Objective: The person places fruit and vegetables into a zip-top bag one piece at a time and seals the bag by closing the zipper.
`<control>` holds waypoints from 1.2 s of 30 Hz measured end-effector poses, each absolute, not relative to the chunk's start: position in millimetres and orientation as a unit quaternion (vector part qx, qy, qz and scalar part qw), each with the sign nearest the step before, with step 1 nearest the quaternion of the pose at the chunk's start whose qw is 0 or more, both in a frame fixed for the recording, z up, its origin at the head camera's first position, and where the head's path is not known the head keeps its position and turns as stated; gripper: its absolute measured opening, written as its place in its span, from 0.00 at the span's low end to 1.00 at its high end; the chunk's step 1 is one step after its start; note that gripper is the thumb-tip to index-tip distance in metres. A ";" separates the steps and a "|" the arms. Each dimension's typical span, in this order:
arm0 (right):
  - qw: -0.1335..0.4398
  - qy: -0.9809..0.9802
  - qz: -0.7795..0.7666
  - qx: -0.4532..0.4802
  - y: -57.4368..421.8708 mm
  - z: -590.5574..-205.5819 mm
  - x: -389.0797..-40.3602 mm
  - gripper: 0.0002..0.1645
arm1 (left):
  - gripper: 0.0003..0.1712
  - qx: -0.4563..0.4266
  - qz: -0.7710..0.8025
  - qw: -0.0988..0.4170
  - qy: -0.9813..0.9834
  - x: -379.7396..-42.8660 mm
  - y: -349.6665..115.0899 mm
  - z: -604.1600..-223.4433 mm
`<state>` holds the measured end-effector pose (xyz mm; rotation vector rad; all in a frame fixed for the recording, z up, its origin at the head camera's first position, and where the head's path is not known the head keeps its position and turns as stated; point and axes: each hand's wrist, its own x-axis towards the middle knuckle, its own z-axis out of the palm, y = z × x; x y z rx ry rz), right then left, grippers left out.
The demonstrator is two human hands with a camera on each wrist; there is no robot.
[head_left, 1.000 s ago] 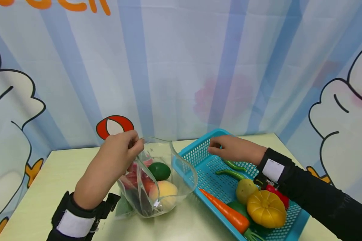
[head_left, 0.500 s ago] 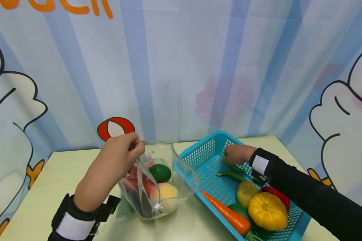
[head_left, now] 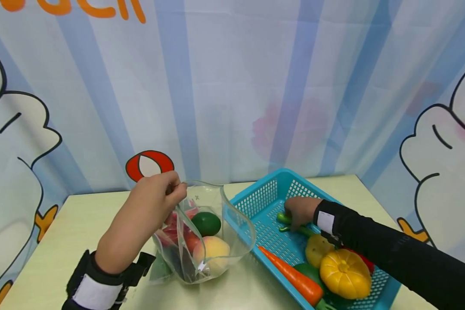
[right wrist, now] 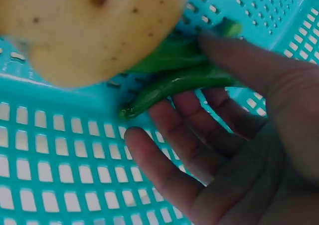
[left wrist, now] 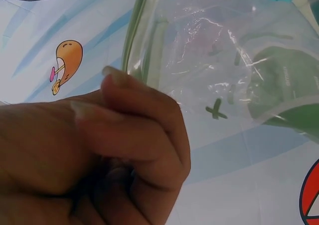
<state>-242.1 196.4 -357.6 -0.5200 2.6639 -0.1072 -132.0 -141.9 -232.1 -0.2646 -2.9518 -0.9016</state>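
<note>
In the head view my left hand (head_left: 151, 211) pinches the top edge of a clear zip bag (head_left: 217, 200) and holds it upright, mouth wide. The bag contains a dark green oval fruit (head_left: 206, 224), a peach (head_left: 216, 249) and reddish items; the left wrist view shows curled fingers beside its clear film (left wrist: 199, 75). My right hand (head_left: 303, 209) is down in the blue basket (head_left: 252, 196), at two green chili peppers (head_left: 283, 218). In the right wrist view the thumb lies over the green chili peppers (right wrist: 179, 83) and the fingers curl beneath them.
Beside the peppers in the basket are a potato (head_left: 317, 250), a yellow pumpkin (head_left: 345, 273), a carrot (head_left: 294, 277) and a red item (head_left: 368, 262) partly behind my sleeve. A printed curtain (head_left: 217, 86) hangs behind the pale table (head_left: 89, 232).
My right hand has lowered from above the basket's far part onto the green chili peppers and closed around them. The left hand keeps holding the bag in the same place.
</note>
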 end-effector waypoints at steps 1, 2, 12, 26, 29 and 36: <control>0.215 0.957 -0.039 -0.190 197.1 -357.9 -241.0 0.20 | 0.15 -0.087 -0.292 0.023 -0.952 -132.1 -142.0 -232.5; 0.220 0.956 -0.039 -0.191 197.8 -358.7 -240.1 0.20 | 0.15 -0.088 -0.293 0.023 -0.952 -132.0 -142.1 -232.9; 0.208 0.949 -0.045 -0.233 200.9 -361.0 -242.5 0.07 | 0.16 -0.097 -0.285 0.039 -0.953 -131.8 -142.2 -233.3; 0.130 0.930 -0.098 -0.328 179.1 -270.0 -226.6 0.14 | 0.15 -0.095 -0.285 0.035 -0.953 -130.2 -142.2 -232.0; 0.121 0.927 -0.109 -0.338 167.1 -246.2 -207.5 0.11 | 0.15 -0.097 -0.285 0.035 -0.953 -130.1 -142.2 -232.0; 0.115 0.912 -0.134 -0.370 135.7 -215.5 -169.2 0.11 | 0.16 -0.097 -0.286 0.037 -0.953 -129.8 -141.3 -233.0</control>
